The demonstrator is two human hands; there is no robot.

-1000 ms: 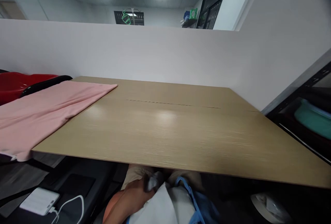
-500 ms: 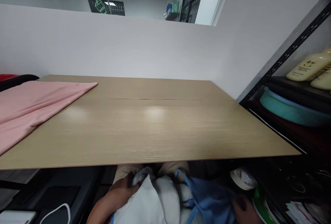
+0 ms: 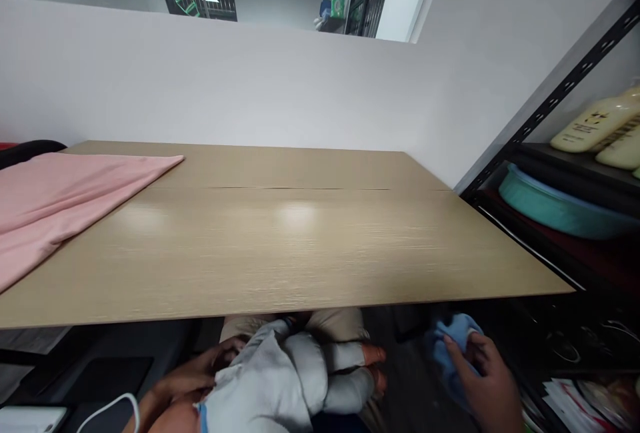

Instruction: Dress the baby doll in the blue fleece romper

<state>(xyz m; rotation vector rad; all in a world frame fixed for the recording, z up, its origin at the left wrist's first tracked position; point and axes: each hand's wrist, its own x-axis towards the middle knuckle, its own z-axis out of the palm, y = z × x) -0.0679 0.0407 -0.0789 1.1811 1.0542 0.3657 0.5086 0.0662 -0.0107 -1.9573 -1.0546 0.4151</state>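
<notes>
Across my lap lies a small figure in pale grey clothes (image 3: 265, 380), its bare feet (image 3: 376, 366) pointing right; whether it is a person or a doll I cannot tell. My left hand (image 3: 223, 356) rests at the figure's upper body on the left, fingers curled in. What lies inside those fingers is hidden. Out to the right, below the table edge, my right hand (image 3: 483, 373) grips a bunched blue cloth (image 3: 450, 353), apart from the figure.
A wooden table (image 3: 300, 240) spans the view above my lap, with a pink cloth (image 3: 60, 200) on its left. At right, a black shelf rack (image 3: 530, 220) holds a teal basin (image 3: 560, 206) and cream bottles (image 3: 595, 126). A white cable (image 3: 113, 406) hangs lower left.
My right hand has moved the blue cloth up and right, off the figure's legs, and its feet now show. My left hand has shifted slightly left; the grey bundle near it no longer shows.
</notes>
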